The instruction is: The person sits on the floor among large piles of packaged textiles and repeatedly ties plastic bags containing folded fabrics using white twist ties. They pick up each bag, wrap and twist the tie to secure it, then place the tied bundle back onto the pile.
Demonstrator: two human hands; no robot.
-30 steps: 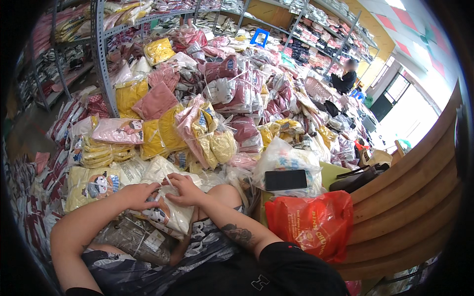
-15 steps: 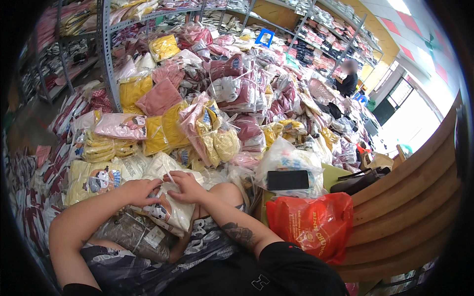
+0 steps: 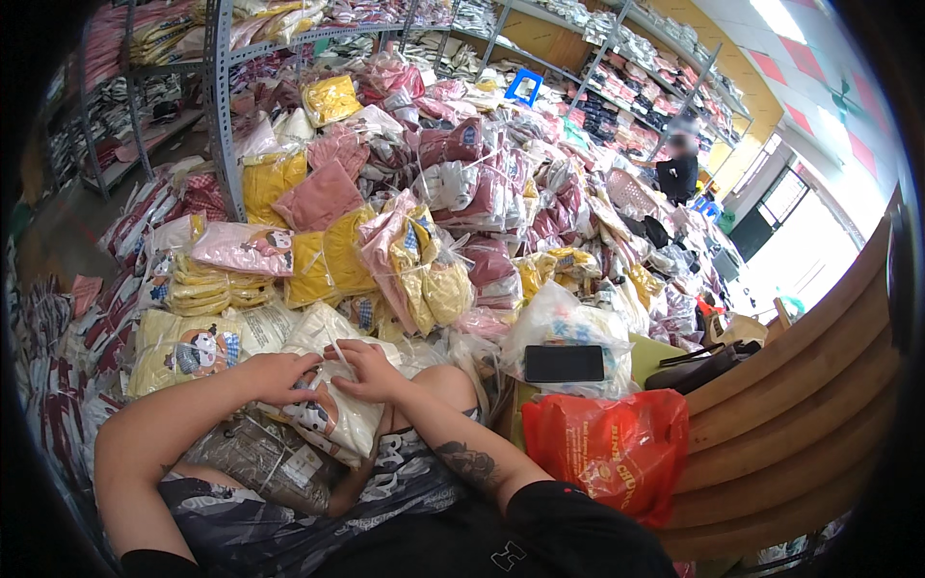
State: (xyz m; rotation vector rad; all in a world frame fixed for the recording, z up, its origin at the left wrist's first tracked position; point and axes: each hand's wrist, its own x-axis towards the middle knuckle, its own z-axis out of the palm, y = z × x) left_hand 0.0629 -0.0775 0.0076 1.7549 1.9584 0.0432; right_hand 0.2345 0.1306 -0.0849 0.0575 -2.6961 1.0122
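Grey perforated-metal shelving (image 3: 220,125) stands along the left and far sides of the room, around a broad heap of plastic-wrapped pink, yellow and maroon garments (image 3: 491,193). A brown slatted wooden bench (image 3: 790,424) curves at right. The left forearm (image 3: 183,414) and right forearm (image 3: 448,429) angle inward. Beyond the right elbow sits a shiny red plastic bag (image 3: 602,448). A cream, plastic-wrapped garment packet (image 3: 352,424) lies near, left of centre, partly over a grey-brown wrapped bundle (image 3: 260,462). The left hand (image 3: 279,376) and right hand (image 3: 366,372), fingers bent, touch the packet, just beside each other; I cannot tell whether the 2 clamp the thin white strip (image 3: 336,349).
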